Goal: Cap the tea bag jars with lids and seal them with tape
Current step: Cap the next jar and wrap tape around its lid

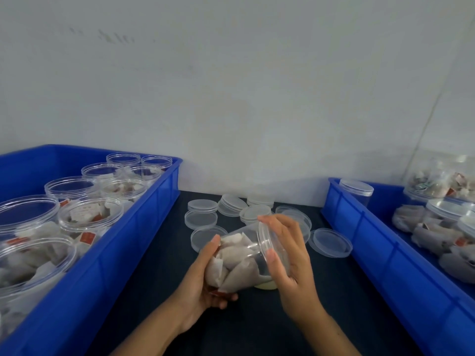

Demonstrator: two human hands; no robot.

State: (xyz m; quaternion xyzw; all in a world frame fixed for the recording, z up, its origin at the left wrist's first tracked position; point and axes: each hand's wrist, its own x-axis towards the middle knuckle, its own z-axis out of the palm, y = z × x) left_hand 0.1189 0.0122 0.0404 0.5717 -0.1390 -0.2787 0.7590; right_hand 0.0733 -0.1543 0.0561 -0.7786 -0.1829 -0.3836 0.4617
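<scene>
**Lid going onto a jar, mid-desk**

We see one clear jar (239, 263) of tea bags held tilted above the dark desk (159, 265), its mouth turned up and to the right. The left hand (203, 283) grasps the jar's base from below, fingers curled under it and thumb along its side. The right hand (288, 255) grips a clear lid (267, 242) at the jar's mouth, fingers and thumb spread round the rim. The lid looks seated on the mouth, though glare on the plastic keeps us from telling whether it is fully home.

Behind the hands, loose lids (203, 206) lie on the desk, some stacked, some single; one (330, 242) lies just right of the right hand. A pale object (266, 285) shows under the jar, too hidden to name.

Left, a blue bin (123, 242) holds open jars (90, 214) with tea bags, no lids on. Right, a second blue bin (385, 253) holds capped jars (356, 190), some lying on their sides. A plain pale wall (231, 86) stands behind.
</scene>
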